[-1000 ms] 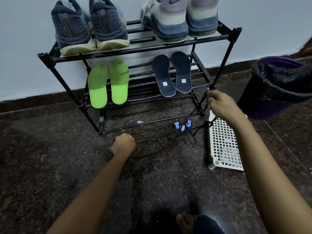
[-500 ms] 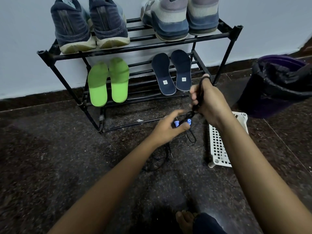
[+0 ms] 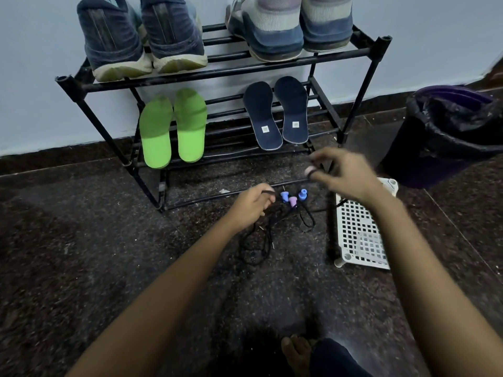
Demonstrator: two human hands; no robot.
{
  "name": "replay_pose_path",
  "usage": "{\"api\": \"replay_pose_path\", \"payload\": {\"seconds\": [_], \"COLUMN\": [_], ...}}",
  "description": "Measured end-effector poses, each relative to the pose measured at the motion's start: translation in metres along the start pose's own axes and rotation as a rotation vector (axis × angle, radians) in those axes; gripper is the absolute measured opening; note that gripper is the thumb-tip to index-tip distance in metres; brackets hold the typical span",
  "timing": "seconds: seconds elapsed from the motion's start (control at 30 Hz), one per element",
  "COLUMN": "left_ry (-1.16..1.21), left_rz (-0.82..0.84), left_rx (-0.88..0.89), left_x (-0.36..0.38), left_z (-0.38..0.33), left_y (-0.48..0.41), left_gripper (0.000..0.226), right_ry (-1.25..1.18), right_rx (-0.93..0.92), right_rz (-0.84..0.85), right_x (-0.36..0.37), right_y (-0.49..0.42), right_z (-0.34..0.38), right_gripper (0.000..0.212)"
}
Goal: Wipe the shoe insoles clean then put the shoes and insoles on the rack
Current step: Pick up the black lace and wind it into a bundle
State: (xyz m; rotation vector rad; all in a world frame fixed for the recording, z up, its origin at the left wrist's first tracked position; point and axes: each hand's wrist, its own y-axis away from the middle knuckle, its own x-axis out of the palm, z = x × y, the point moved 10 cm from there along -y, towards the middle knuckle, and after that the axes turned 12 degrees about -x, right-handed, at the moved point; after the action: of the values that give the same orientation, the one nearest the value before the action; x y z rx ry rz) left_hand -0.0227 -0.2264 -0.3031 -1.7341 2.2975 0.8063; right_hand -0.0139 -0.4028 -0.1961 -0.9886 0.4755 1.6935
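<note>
A black metal rack (image 3: pixel 223 74) stands against the wall. Dark blue shoes (image 3: pixel 141 42) and grey shoes (image 3: pixel 288 25) sit on its top shelf. Two green insoles (image 3: pixel 171 129) and two navy insoles (image 3: pixel 276 115) lie on the lower shelf. On the floor in front lies a tangle of black cord (image 3: pixel 261 235) with small blue and purple pieces (image 3: pixel 292 198). My left hand (image 3: pixel 251 206) pinches one end of the cord near those pieces. My right hand (image 3: pixel 344 174), blurred, holds a loop of cord round its fingers in front of the rack's right leg.
A white perforated plastic tray (image 3: pixel 359 232) lies on the floor under my right forearm. A bin lined with a black bag (image 3: pixel 451 131) stands at the right. My bare foot (image 3: pixel 296 355) is at the bottom edge. The floor is dark speckled stone.
My left hand came forward from the floor to the cord and now pinches it. My right hand lifted the cord, then moved a little right and down, fingers spreading with the loop.
</note>
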Motion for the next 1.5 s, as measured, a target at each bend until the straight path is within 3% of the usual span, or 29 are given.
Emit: {"api": "replay_pose_path", "payload": {"seconds": [0.07,0.1,0.2,0.23,0.33,0.5,0.6,0.67,0.73,0.8,0.87,0.97,1.07,1.13,1.2,1.27,1.3,1.4,1.5], "left_ry": [-0.038,-0.044,-0.050,-0.059,-0.052,-0.010,0.020,0.026,0.006,-0.010,-0.067,-0.231,-0.496,-0.625,-0.824,-0.981,-0.940,-0.469,-0.142], "left_rz": [-0.026,-0.043,-0.080,-0.083,-0.091,-0.096,-0.114,-0.101,-0.060,0.000,0.040,0.170,0.502,0.662,0.719,0.632,0.521,0.128,0.028], "left_rx": [0.081,0.111,0.166,0.179,0.166,0.040,-0.065,-0.108,-0.112,-0.102,-0.110,-0.217,-0.494,-0.747,-0.854,-0.760,-0.658,-0.270,-0.002], "left_x": [0.003,0.003,-0.003,-0.005,-0.016,-0.032,-0.039,-0.040,-0.036,-0.030,-0.029,-0.032,-0.024,-0.031,-0.049,-0.070,-0.078,-0.103,-0.116], "left_z": [-0.029,-0.041,-0.057,-0.057,-0.042,0.016,0.047,0.053,0.046,0.034,0.027,0.034,0.087,0.126,0.140,0.115,0.087,-0.012,-0.087], "left_y": [0.001,0.001,0.004,0.004,0.003,-0.002,-0.001,0.000,0.000,0.002,0.004,0.014,0.043,0.075,0.098,0.099,0.097,0.092,0.120], "left_gripper": [0.025,0.023,0.021,0.021,0.023,0.025,0.024,0.023,0.019,0.016,0.019,0.030,0.035,0.052,0.078,0.084,0.078,0.044,0.025], "right_ry": [0.003,0.022,0.101,0.039,-0.461,-1.081,-1.379,-1.364,-1.025,-0.744,-0.740,-0.932,-1.104,-1.201,-1.242,-1.262,-1.281,-1.342,-1.428], "right_rx": [-0.011,-0.015,-0.057,-0.060,-0.009,-0.061,-0.123,-0.069,0.145,0.329,0.387,0.425,0.448,0.485,0.526,0.555,0.565,0.576,0.565], "right_rz": [0.247,0.307,0.310,0.261,-0.043,-0.819,-1.084,-1.168,-0.993,-0.545,-0.223,-0.097,-0.019,0.049,0.114,0.140,0.134,0.082,0.052], "right_x": [0.056,0.073,0.081,0.070,0.013,-0.095,-0.113,-0.108,-0.083,-0.029,0.018,0.047,0.059,0.065,0.069,0.072,0.071,0.062,0.043], "right_y": [0.000,0.001,-0.004,-0.005,-0.006,0.006,0.017,0.026,0.025,0.010,0.004,0.000,-0.001,0.001,0.005,0.005,0.005,0.002,0.000], "right_z": [0.007,0.009,0.007,0.007,0.015,-0.006,-0.038,-0.047,-0.035,-0.021,-0.006,0.011,0.031,0.045,0.061,0.076,0.086,0.116,0.148], "right_gripper": [0.056,0.052,0.012,0.018,0.031,0.034,0.026,0.026,0.032,0.030,0.026,0.028,0.028,0.029,0.033,0.046,0.050,0.052,0.049]}}
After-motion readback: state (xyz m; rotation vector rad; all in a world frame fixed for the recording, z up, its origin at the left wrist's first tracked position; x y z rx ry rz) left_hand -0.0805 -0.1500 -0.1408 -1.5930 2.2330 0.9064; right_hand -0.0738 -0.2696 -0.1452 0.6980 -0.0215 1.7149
